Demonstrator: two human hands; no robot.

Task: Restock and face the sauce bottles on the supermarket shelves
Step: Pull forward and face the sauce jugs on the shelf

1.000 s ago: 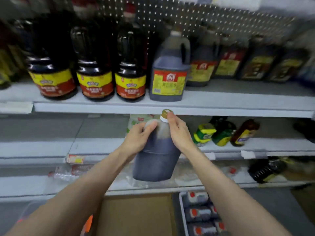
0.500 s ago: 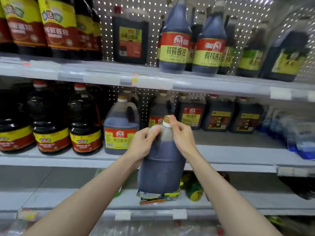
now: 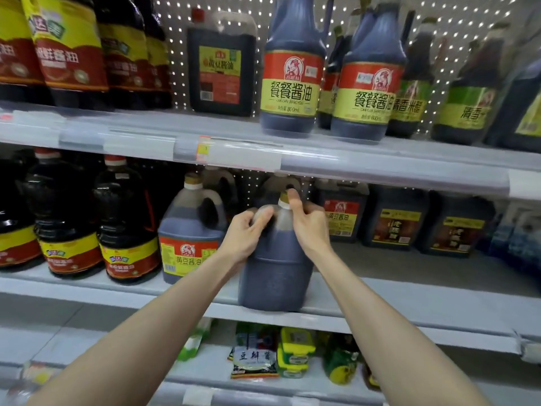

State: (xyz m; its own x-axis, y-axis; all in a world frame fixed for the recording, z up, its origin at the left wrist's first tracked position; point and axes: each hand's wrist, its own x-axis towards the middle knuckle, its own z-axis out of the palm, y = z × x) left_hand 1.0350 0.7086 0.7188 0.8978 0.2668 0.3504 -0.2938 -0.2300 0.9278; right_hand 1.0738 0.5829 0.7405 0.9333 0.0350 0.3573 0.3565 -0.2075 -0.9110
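**A:** What are your hands doing?

**B:** Your left hand grips the top of the dark sauce jug, and your right hand pinches its neck by the cap.

**A:** Where is the jug?

**B:** At the front edge of the middle shelf. I think you are putting it in place. Next, slide it back beside the labelled jug and turn its label out.
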